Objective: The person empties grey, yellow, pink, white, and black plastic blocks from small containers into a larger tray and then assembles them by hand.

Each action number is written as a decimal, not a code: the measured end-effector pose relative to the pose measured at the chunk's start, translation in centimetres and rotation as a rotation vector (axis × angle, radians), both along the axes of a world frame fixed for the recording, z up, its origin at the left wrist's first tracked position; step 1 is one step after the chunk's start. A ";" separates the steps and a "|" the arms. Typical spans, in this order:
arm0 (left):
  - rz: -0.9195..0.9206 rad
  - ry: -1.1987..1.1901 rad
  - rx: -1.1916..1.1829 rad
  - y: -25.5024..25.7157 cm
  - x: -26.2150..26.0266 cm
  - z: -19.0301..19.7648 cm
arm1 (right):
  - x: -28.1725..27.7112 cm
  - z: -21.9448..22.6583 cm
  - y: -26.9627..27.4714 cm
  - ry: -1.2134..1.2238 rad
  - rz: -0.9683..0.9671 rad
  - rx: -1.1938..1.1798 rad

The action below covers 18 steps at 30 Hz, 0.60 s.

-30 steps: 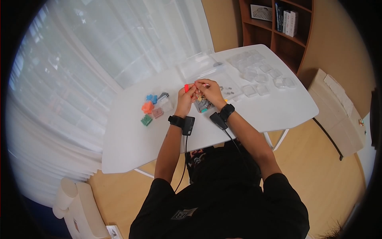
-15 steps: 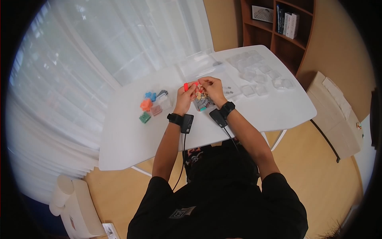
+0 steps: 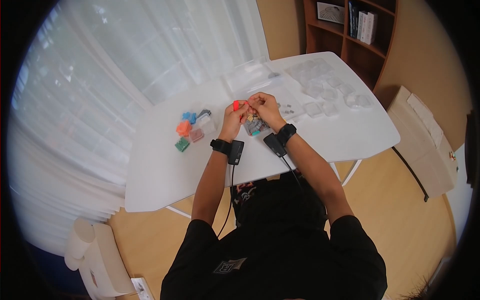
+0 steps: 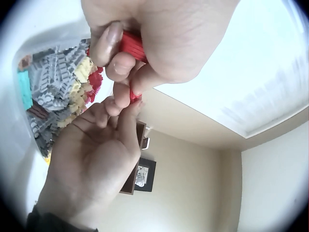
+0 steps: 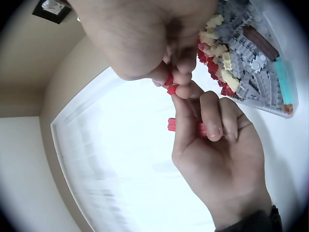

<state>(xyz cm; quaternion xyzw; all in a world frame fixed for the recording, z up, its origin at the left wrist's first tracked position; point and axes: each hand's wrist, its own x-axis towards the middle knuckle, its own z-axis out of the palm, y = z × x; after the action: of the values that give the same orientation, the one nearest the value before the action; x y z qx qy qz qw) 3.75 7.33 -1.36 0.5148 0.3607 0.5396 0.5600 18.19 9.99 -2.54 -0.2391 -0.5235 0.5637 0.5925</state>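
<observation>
My left hand (image 3: 233, 120) curls its fingers around a short stack of red bricks (image 5: 172, 124). With its thumb and fingertip it also pinches a small red brick (image 4: 135, 96). My right hand (image 3: 265, 110) meets it there, fingertips pinching a small red piece (image 5: 168, 81) against that brick. Fingers hide most of both small pieces. Just below the hands stands a clear bin (image 5: 288, 115) of loose bricks: grey bricks (image 4: 53, 72), cream bricks (image 5: 227, 62), red bricks (image 5: 208, 65), and a turquoise brick (image 4: 25, 89) near one end.
Left on the white table (image 3: 160, 175) sit blue bricks (image 3: 189, 118), an orange block (image 3: 183, 128), a green block (image 3: 182, 144) and a clear box with dark red bricks (image 3: 196, 134). Several clear containers (image 3: 314, 110) spread over the right side. A large clear box (image 3: 250, 77) lies behind.
Both hands stay together over the bin, with small shifts of the fingers. The left hand's red stack shows more upright now. The head view has shifted slightly.
</observation>
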 end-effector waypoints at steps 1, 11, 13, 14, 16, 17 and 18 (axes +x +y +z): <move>0.000 0.001 -0.001 0.1 -0.1 0.0 | 0.2 0.0 0.0 0.009 0.040 -0.020; 0.023 -0.030 0.042 -0.4 0.4 0.4 | -0.9 -0.2 0.4 -0.059 -0.372 0.243; 0.032 -0.016 0.045 -0.4 0.4 0.4 | -0.8 -0.1 0.0 -0.118 -0.166 0.085; 0.033 -0.021 0.047 -0.4 0.4 0.3 | -0.6 0.1 -0.1 -0.118 -0.166 0.084; 0.035 -0.025 0.049 -0.3 0.3 0.2 | -0.2 0.6 -0.5 -0.110 -0.091 -0.005; 0.009 -0.042 0.036 -0.3 0.3 0.2 | -0.2 0.5 -0.5 -0.110 -0.091 -0.005; -0.017 -0.059 0.021 -0.2 0.3 0.2 | -0.2 0.5 -0.5 -0.090 -0.088 -0.001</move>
<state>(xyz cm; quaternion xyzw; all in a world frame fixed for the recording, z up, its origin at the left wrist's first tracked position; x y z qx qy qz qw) 4.04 7.09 -1.12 0.5075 0.3339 0.5538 0.5694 18.03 9.52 -2.06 -0.2871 -0.5384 0.5258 0.5926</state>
